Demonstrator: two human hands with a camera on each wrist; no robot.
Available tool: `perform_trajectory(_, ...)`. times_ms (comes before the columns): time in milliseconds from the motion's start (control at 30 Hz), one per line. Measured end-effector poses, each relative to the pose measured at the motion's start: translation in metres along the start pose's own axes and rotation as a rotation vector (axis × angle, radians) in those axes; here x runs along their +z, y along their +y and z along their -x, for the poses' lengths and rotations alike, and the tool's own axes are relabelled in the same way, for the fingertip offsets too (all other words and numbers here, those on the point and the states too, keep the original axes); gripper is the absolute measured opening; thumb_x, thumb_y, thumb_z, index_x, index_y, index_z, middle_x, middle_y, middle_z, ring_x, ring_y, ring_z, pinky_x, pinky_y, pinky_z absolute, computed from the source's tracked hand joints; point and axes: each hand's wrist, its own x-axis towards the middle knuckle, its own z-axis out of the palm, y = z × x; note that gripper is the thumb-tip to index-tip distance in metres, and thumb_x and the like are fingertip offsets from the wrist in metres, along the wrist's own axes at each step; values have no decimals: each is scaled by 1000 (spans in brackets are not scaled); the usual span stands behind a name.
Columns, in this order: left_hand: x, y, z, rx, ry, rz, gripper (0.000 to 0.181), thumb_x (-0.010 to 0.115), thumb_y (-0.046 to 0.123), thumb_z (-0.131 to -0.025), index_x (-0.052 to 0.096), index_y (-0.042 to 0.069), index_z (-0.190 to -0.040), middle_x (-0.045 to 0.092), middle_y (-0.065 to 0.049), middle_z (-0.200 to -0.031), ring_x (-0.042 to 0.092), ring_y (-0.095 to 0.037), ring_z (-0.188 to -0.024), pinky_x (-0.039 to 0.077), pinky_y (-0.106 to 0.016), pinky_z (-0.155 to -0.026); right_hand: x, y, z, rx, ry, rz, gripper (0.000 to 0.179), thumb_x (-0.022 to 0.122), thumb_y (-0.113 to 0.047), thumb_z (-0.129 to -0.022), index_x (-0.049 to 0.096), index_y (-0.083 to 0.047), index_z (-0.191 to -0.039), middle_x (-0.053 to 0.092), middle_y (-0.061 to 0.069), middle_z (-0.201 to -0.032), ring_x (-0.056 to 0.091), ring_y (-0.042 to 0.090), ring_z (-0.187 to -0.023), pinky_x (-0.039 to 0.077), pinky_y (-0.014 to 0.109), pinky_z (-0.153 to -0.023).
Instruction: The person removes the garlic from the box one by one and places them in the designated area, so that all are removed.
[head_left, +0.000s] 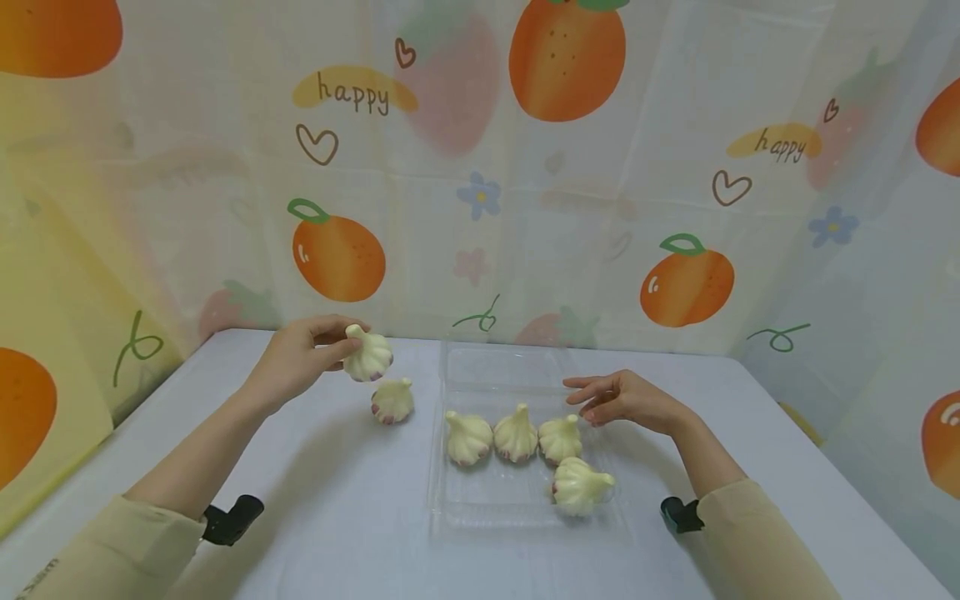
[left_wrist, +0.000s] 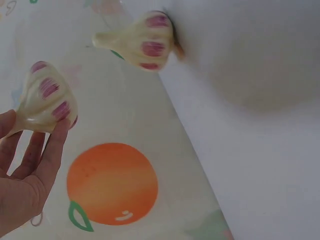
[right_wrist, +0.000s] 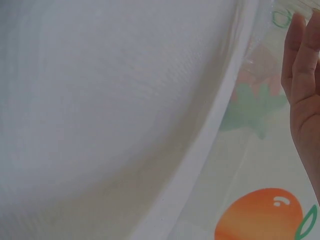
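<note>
Garlic bulb (head_left: 369,357) is pinched by my left hand (head_left: 300,358); my relaxed right hand (head_left: 633,402) is near the bulbs (head_left: 516,437) in the clear box (head_left: 487,492).

Garlic bulbs (head_left: 515,437) smooth, glossy; tray (head_left: 495,493) clear, shiny plastic.

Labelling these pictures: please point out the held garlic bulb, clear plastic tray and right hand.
Held garlic bulb (head_left: 371,359), head view, middle of its body.
Clear plastic tray (head_left: 495,492), head view, bare floor.
Right hand (head_left: 636,402), head view, back of hand.
</note>
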Motion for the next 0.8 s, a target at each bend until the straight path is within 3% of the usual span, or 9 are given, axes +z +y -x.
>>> perform_trajectory(367, -5, -29, -4, -58, 11, 10, 38, 58, 25, -99, 61, 3, -130, 70, -20, -118, 63, 8, -85, 61, -31, -84, 0, 1, 1, 3, -2, 3, 42, 67, -7, -89, 60, 9, -127, 35, 23, -158, 67, 9, -103, 55, 24, -89)
perform_trajectory(667, -1, -49, -5, -110, 5, -21, 37, 60, 25, -98, 64, 2, -126, 70, -21, -116, 68, -14, -97, 62, -32, -79, 0, 0, 1, -1, -4, -6, 42, 66, -6, -89, 60, 11, -127, 34, 24, -158, 67, 9, -102, 56, 25, -88)
perform_trajectory(800, 0, -56, -6, -108, 16, -40, 35, 60, 22, -97, 65, 1, -124, 71, -22, -114, 68, -14, -96, 62, -32, -77, 0, -1, 0, -3, -4, -5, 42, 66, -6, -89, 60, 11, -127, 34, 24, -158, 68, 9, -101, 56, 25, -87)
